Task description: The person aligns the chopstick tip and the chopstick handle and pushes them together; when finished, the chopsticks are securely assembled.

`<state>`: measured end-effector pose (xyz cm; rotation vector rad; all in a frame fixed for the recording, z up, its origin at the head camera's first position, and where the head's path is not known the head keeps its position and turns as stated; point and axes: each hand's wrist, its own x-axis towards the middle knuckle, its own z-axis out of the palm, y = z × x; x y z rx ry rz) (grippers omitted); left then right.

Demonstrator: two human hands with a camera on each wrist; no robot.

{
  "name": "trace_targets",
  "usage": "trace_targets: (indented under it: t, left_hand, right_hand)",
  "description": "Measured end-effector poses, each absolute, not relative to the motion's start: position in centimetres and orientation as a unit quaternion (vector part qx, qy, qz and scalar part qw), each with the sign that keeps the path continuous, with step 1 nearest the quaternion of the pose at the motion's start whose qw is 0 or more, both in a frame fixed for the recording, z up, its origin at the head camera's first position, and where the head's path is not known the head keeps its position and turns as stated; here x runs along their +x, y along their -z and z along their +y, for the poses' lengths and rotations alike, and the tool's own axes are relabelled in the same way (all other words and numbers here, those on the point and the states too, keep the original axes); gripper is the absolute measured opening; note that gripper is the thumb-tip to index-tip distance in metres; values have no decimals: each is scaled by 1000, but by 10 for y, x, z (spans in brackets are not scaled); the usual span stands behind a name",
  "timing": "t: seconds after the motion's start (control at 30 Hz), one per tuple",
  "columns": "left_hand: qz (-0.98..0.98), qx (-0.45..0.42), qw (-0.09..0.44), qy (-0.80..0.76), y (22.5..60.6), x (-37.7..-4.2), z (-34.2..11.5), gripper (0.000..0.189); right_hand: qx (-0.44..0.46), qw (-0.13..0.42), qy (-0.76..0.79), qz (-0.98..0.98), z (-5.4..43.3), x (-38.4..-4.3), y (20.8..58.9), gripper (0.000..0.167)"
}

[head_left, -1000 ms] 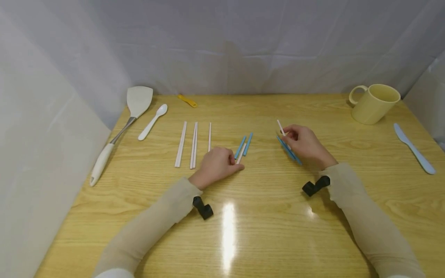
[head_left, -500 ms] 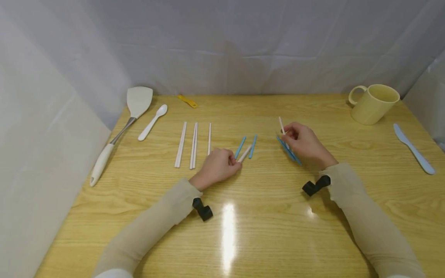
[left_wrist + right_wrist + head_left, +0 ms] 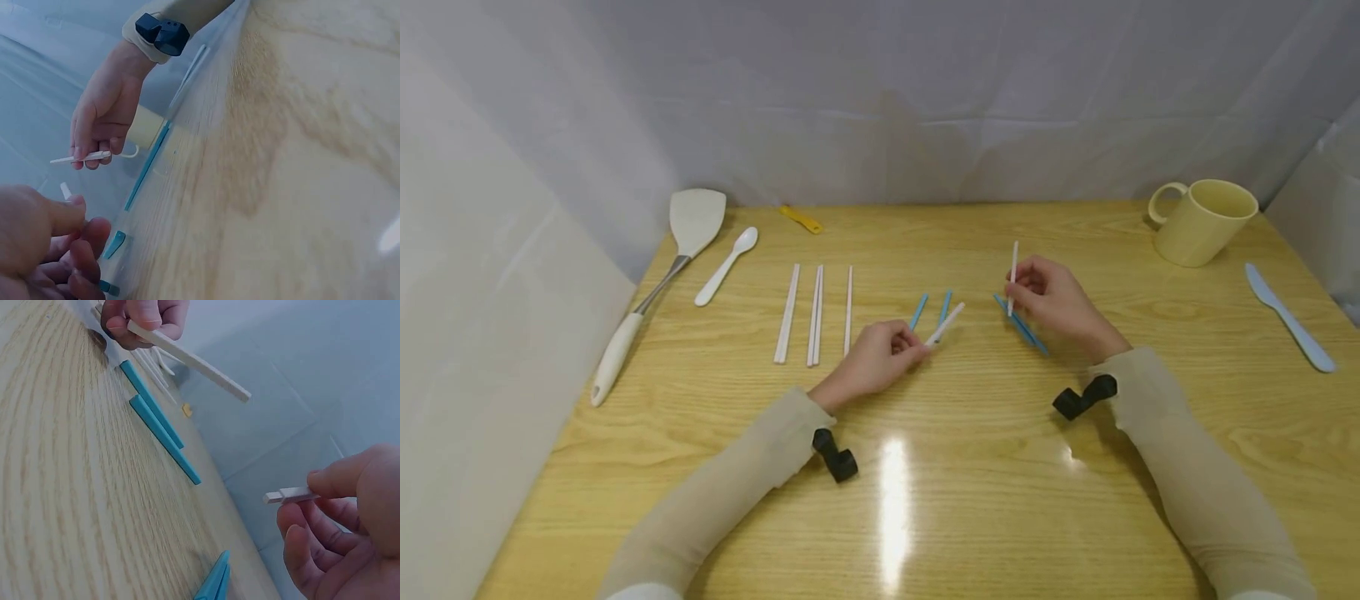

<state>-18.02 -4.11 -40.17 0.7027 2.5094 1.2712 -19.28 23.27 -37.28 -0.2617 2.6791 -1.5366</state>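
Your wooden counter (image 3: 970, 500) carries everything here. On its far left lies the spatula (image 3: 658, 271), with the white spoon (image 3: 727, 265) just beside it. At the far right stands the yellow mug (image 3: 1204, 222), and the pale blue knife (image 3: 1289, 317) lies near the right edge.

Your left hand (image 3: 874, 358) sits near the middle of the counter, its fingers pinching one end of a white chopstick (image 3: 945, 323) that slants up off the wood and out over two blue chopsticks (image 3: 931, 308) lying side by side. Your right hand (image 3: 1054, 300) pinches a second white chopstick (image 3: 1013, 277), held lifted and nearly upright, above another blue pair (image 3: 1021, 325) that rests on the counter close under its fingers.

To the left of your left hand, four white chopsticks (image 3: 815, 312) lie in a rough row. A small yellow piece (image 3: 801, 219) lies at the back edge.
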Motion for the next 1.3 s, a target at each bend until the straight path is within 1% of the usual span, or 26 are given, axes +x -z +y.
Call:
trace_targets:
  t: [0.13,0.33,0.43,0.5,0.57,0.63,0.73,0.87,1.0,1.07,1.1,1.2,1.3]
  left_hand:
    - [845,220,140,-467,401,-178,-39,14]
    - [782,205,222,-545,405,-176,-35,11]
    - [766,216,239,-557,406,-176,-34,16]
    - [764,220,242,-556,406,-176,-34,23]
    - [767,221,243,-552,405,-175,-34,25]
    - [771,221,245,-545,405,-175,-34,22]
    - [774,228,246,-537,406,-174,-34,14]
    - [778,251,231,-527,406,-172,-33,9]
    - [784,278,201,-517,407,-170,-32,8]
    - [787,286,187,-513,408,-170,-31,8]
    - [787,287,185,-514,409,-170,-31,9]
    - [783,286,186,-521,410,-170,-30,16]
    - [779,284,192,-524,411,-169,-28,21]
  right_hand:
    - [-92,16,511,854,232,-192,371,21]
    - [-100,12,520,848,233,-195,377,22]
    - [-107,10,519,848,230,-194,377,22]
    - [-113,7,517,849,229,-194,377,23]
    - [-119,2,516,848,228,-194,376,23]
    - [-124,-7,521,844,227,-193,376,22]
    - [-127,-37,543,829,225,-191,374,19]
    - [-125,-74,585,798,223,-189,371,18]
    - [-129,-78,615,774,221,-187,369,17]
    - [-133,-79,622,767,219,-186,368,12]
    - [-134,-80,624,766,218,-186,367,10]
    - [-143,-84,620,767,216,-184,365,10]
    - [-151,-84,614,770,214,-183,363,15]
